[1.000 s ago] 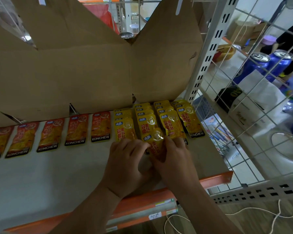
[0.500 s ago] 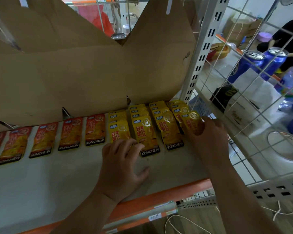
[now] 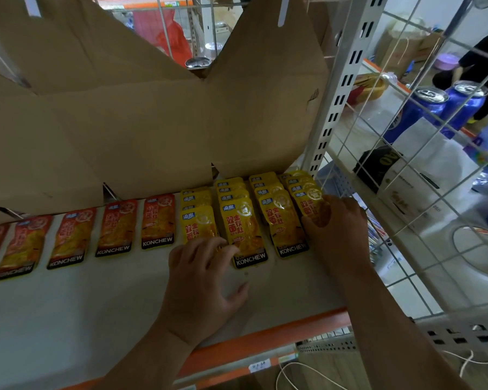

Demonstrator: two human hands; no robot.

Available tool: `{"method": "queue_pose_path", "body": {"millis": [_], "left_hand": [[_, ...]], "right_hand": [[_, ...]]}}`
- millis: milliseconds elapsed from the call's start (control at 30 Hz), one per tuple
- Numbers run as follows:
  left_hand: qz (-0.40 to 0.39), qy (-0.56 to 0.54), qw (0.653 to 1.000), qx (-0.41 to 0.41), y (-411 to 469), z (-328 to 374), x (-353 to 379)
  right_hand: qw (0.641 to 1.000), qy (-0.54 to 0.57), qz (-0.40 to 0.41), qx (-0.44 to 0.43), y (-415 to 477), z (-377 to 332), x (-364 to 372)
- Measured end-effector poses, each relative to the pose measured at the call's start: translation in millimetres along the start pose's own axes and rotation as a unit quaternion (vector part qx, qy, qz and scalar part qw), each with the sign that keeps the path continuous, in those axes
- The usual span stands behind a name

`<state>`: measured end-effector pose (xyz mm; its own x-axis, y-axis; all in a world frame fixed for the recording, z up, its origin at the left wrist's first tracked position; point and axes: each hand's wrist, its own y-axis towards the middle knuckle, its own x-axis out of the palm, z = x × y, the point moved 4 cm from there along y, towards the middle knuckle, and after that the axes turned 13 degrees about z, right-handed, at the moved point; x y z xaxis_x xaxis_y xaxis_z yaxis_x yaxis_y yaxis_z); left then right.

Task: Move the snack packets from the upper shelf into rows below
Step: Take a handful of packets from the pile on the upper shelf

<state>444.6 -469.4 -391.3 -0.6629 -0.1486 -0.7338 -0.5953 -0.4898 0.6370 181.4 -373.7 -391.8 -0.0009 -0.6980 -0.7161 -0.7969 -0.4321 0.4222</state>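
1. White shelf board (image 3: 68, 319) with an orange front rail (image 3: 265, 337) lies under me. A cardboard sheet (image 3: 124, 122) stands along its far side, and a slotted upright (image 3: 334, 108) marks the right end.
2. The yellow snack packets (image 3: 243, 229) lie on the far right part of the board, in columns running near to far. Each packet overlaps the one behind it, which I judge keeps the labels showing and the rows tight.
3. My left hand (image 3: 206, 280) is spread and holds nothing. Its fingertips rest on the near ends of the two left columns, probably to stop them sliding.
4. My right hand (image 3: 338, 229) curls its fingers over the front packet (image 3: 312, 204) of the rightmost column, seating it beside the upright.
5. Counts:
   - four yellow columns, roughly four packets showing in each
   - five orange-red packets (image 3: 117, 226) in a single row to the left, the leftmost cut off by the edge
   - two blue cans (image 3: 414, 114) to the right, past the upright
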Motion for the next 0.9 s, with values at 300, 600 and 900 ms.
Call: {"method": "queue_pose_path", "body": {"millis": [300,600,900], "left_hand": [[0.001,-0.006,1.000,0.000,0.0,0.1,0.3],[0.001,-0.005,1.000,-0.003,-0.5,-0.3,0.1],[0.000,-0.003,1.000,-0.006,-0.2,-0.2,-0.2]], "right_hand": [[1.000,0.010,-0.001,0.003,-2.2,2.3,0.3],[1.000,0.014,-0.007,0.004,-3.3,3.6,0.3],[1.000,0.015,-0.011,0.008,-3.8,5.3,1.1]]}}
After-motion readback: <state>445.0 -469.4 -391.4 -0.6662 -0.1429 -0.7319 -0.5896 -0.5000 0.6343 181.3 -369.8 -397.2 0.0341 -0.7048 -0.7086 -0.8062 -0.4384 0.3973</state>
